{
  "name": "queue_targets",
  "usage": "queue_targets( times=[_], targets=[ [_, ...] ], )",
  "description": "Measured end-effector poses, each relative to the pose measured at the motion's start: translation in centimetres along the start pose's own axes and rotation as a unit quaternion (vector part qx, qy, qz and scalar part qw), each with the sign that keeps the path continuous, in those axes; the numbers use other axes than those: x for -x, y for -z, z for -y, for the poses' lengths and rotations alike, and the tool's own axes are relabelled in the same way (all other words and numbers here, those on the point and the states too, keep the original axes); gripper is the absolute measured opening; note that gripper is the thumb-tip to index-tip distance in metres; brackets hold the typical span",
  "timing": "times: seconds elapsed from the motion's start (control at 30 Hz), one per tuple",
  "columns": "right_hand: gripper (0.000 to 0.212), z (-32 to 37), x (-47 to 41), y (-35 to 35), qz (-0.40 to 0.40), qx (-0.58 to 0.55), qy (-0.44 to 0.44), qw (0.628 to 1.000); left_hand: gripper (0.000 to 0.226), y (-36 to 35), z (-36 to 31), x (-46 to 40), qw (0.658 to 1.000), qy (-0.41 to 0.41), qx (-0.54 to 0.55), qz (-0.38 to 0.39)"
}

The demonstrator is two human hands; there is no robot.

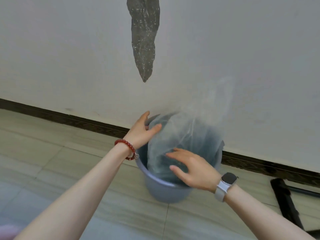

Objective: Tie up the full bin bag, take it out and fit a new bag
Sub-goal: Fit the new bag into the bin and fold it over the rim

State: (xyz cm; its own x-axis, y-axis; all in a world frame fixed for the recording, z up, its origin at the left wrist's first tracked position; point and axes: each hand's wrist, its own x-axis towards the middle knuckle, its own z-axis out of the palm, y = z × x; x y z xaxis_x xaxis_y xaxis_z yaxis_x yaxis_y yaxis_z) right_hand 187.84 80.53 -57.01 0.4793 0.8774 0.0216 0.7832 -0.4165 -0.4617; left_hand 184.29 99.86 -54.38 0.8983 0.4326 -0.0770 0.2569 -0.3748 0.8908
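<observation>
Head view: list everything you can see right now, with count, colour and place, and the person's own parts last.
Bin: one, grey-blue, on the floor against the wall.
Bag: one, thin translucent blue-grey, billowing blurred out of the bin's mouth.
Wall patch: one, dark grey, tapering down from the top edge.
Skirting: one strip, dark brown, along the wall's foot.
Floor tiles: several, pale beige.
Black object: one, lower right on the floor; unidentifiable.
Bracelet: one, red beads, left wrist.
Watch: one, dark face, white strap, right wrist.
Left hand: open, at the bin's far rim.
Right hand: open, spread over the bag.
</observation>
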Motion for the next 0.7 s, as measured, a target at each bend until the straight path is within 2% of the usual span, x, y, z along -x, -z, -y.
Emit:
queue_targets(
  times=[0.07, 0.17, 0.23, 0.33, 0.4, 0.47, 0.57, 0.63, 0.7],
  targets=[
    [0.045, -0.4, 0.1, 0.7, -0.109, 0.008, 0.008, 0.994, 0.074, -1.2, 1.1, -0.8, 0.998, -0.015, -0.057, 0.016],
    [0.027, -1.0, -0.6, 2.5, -0.284, 0.081, 0.032, 0.955, 0.075, -2.2, 2.0, -2.1, 0.988, -0.032, -0.150, 0.026],
    [0.027, -1.6, -1.6, 3.5, -0.310, 0.130, 0.028, 0.942, 0.071, -2.9, 2.2, -3.0, 0.981, -0.054, -0.180, 0.053],
    [0.040, -3.1, -3.3, 4.4, -0.272, 0.214, -0.009, 0.938, 0.065, -4.3, 1.9, -3.8, 0.950, -0.084, -0.288, 0.083],
    [0.047, -3.6, -4.5, 4.8, -0.221, 0.265, -0.046, 0.937, 0.069, -4.7, 1.7, -4.2, 0.939, -0.082, -0.320, 0.092],
    [0.050, -4.1, -6.0, 5.2, -0.134, 0.283, -0.103, 0.944, 0.079, -4.5, 1.5, -5.1, 0.935, -0.080, -0.324, 0.119],
    [0.055, -5.2, -7.3, 5.9, -0.001, 0.315, -0.163, 0.935, 0.088, -4.5, 0.8, -6.2, 0.919, -0.071, -0.349, 0.170],
    [0.049, -5.7, -7.3, 6.2, 0.031, 0.295, -0.173, 0.939, 0.073, -4.3, 0.4, -6.4, 0.923, -0.089, -0.338, 0.160],
    [0.035, -6.1, -6.8, 6.5, -0.009, 0.245, -0.132, 0.960, 0.040, -3.5, 0.0, -6.2, 0.951, -0.125, -0.254, 0.125]
  ],
)
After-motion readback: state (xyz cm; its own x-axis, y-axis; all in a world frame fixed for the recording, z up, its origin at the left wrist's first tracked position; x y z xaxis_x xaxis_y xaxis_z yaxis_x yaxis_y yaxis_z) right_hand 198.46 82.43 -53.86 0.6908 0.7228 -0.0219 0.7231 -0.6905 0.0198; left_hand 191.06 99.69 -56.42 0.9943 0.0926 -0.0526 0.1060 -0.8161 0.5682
